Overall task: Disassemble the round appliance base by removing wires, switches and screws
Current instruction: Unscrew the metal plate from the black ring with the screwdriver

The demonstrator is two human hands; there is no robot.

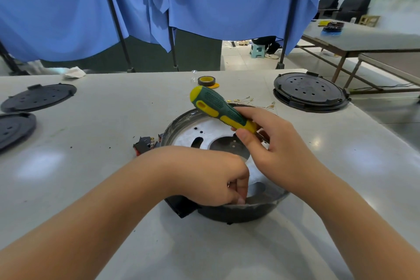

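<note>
While the round appliance base (227, 157) sits open side up on the white table (91, 166), just in front of the person, its grey rim walls in a pale metal plate with dark cut-outs and small holes. What else lies inside I cannot tell, since both hands cover much of it. The left hand (211, 177) reaches down over the near rim with fingers curled tight, pinching something small against the inner wall; the thing itself is hidden. The right hand (272, 145) is wrapped around the lower end of a green and yellow screwdriver (218, 109), thumb pressed on the handle, which tilts up and away to the left; its shaft is hidden behind the hand. Just beside the base on its left lie black switches (145, 144) with red faces. Thin wires (250, 101) with gold terminals lie behind the base. Farther back stands a roll of tape (206, 81), and black round covers (310, 91) rest near the table's edges.
</note>
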